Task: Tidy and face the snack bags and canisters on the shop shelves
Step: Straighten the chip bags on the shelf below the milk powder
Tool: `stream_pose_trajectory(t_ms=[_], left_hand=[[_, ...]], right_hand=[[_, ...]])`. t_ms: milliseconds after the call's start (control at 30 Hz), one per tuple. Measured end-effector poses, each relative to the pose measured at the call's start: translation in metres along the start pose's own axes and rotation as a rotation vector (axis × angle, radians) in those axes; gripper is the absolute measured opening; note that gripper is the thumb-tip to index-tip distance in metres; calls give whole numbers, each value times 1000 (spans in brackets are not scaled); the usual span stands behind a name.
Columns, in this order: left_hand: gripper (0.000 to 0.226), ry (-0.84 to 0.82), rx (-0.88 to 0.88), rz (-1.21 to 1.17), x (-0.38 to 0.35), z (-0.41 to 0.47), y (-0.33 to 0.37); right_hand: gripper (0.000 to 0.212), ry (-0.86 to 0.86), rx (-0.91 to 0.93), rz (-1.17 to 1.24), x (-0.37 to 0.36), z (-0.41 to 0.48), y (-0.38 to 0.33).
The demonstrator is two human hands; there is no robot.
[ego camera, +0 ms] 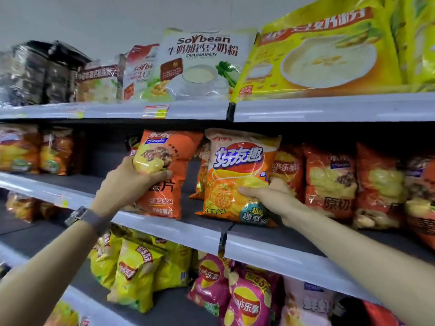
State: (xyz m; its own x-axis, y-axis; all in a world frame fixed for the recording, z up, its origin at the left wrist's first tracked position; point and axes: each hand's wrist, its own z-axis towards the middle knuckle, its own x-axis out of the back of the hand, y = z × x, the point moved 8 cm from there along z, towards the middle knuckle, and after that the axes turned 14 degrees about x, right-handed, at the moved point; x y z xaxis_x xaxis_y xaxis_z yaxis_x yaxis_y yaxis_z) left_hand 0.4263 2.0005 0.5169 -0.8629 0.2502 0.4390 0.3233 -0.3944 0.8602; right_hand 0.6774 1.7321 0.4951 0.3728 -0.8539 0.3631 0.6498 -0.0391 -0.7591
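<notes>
So I'm mid-facing on the middle shelf (164, 228): left hand (127, 182) grips the orange crisp bag (164, 180), right hand (266, 194) grips the orange-yellow bag (237, 170) just beside it. Next I'd square both at the front edge.

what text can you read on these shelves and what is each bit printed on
"Soybean", "牛奶加钙豆奶粉", "DOUNAIFEN": white bag, uppermost row.
"Qinqin": orange bag held by the left hand.
"好友趣": tan-topped bag held by the right hand.
"Lay's 乐事": pink bag, lowest row.
"原切": chip bag right of the right hand.
Too blurred to read: price tag, large yellow bag.
</notes>
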Motion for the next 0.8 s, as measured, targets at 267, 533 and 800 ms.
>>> stream_pose_trajectory(t_ms=[267,533,800], left_hand=[[103,39,-12,13,20,-28,-17],[92,-65,-152,62,-7,-62,10],[95,-281,-294,141,-87,-98,89]], right_hand=[[81,50,-36,-154,-69,41,-10],[102,-94,-57,-178,-68,28,-15],[43,-83,45,-316,31,-44,-30]])
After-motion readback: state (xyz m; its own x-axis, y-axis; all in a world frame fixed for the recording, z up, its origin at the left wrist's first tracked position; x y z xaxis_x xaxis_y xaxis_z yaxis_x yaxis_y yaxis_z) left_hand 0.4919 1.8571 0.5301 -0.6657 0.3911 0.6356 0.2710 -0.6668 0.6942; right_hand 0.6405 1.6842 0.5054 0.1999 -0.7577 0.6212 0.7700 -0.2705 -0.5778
